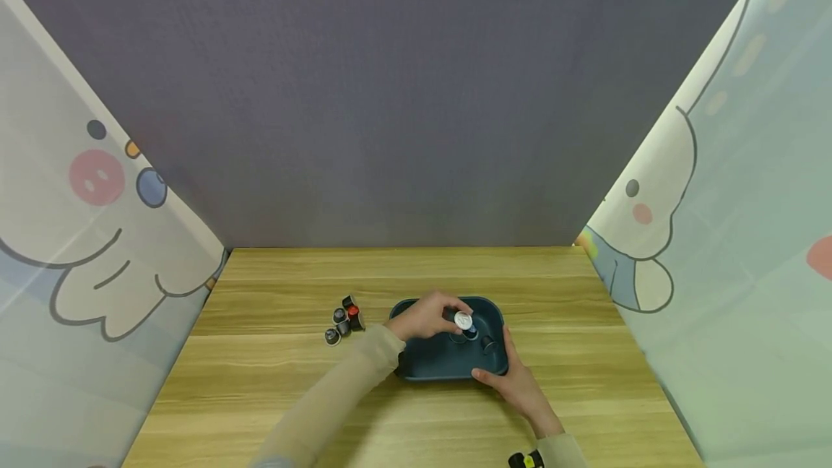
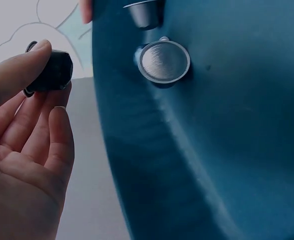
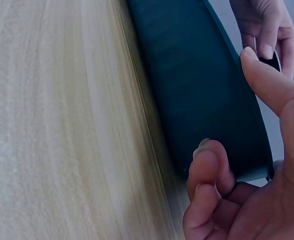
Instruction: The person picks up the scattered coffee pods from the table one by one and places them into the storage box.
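Over the dark blue tray (image 1: 429, 363), my left hand (image 1: 430, 315) pinches a coffee capsule (image 2: 56, 71) between thumb and fingers. Its body is black, and its pale lid faces up in the head view. Inside the tray lie a few other capsules, one with its silver foil lid (image 2: 166, 62) showing and a grey capsule (image 2: 144, 14) on its side beside it. My right hand (image 1: 520, 383) grips the tray's near right corner, thumb (image 3: 267, 80) on the rim and other fingers curled against the outer wall.
Left of the tray, several dark capsules (image 1: 342, 326) sit grouped on the wooden table (image 1: 273, 396), one showing red. A black item with a yellow mark (image 1: 528, 460) is beside the right sleeve. A grey wall (image 1: 403, 128) stands behind, with cartoon-printed sheets at both sides.
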Motion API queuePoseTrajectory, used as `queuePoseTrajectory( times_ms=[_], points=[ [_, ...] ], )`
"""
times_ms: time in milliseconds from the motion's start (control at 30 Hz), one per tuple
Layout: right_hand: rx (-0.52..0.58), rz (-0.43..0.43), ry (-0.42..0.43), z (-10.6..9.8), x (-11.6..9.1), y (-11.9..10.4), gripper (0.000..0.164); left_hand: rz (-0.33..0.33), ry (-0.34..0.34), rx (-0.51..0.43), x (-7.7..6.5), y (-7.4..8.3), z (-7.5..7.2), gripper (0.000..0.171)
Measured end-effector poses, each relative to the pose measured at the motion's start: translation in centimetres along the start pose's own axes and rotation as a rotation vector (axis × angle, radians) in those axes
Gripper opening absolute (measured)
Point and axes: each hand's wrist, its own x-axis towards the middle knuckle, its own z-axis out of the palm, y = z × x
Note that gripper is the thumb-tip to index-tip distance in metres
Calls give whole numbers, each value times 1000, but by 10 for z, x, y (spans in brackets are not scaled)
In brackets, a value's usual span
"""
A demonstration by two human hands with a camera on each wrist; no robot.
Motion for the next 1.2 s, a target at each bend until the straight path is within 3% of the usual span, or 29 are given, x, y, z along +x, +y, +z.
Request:
queuePoseTrajectory(
  times_ms=[433,733,933,1200],
  points=[
    [36,13,-18,0,1,1,118,-6,-75,34,15,-8,15,40],
    [33,-3,-14,0,0,1,118,11,-118,-18,22,-9,19,38],
    [16,-1,-9,0,1,1,119,0,-176,-50,27,-10,20,37],
    [-44,-11,8,-1,-2,-1,118,-7,-261,5,35,-22,28,38]
  ],
)
